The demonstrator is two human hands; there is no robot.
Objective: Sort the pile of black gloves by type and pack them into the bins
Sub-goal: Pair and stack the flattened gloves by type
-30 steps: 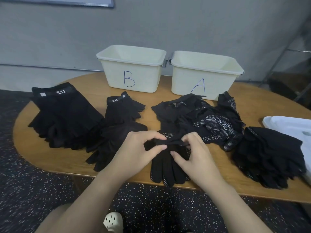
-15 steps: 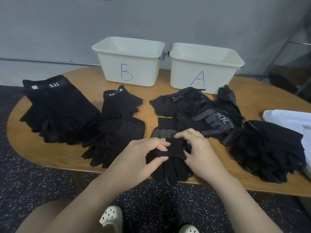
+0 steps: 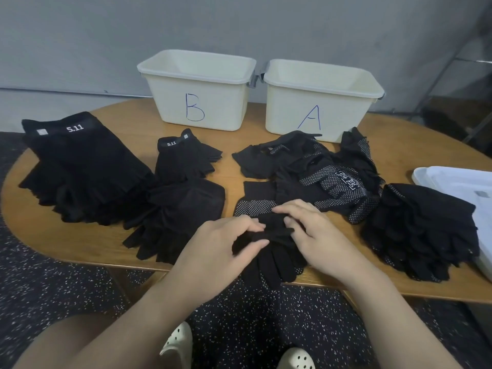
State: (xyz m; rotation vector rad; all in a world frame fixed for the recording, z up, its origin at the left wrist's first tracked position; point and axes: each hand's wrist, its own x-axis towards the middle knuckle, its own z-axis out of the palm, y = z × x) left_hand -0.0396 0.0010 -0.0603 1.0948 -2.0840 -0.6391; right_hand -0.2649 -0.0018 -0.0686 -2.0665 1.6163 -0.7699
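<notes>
Hands: left hand and right hand pinch black dotted knit glove, now lowered flat at bench front edge | Step: aligning pair | Far: cream bins B, A apparently unfilled.

Both hands work one black glove at the table's near edge: the left hand pinches its folded cuff, the right hand presses on it with curled fingers. Glove stacks lie left and right (a dotted heap between). Behind stand bin B and bin A, side by side.
</notes>
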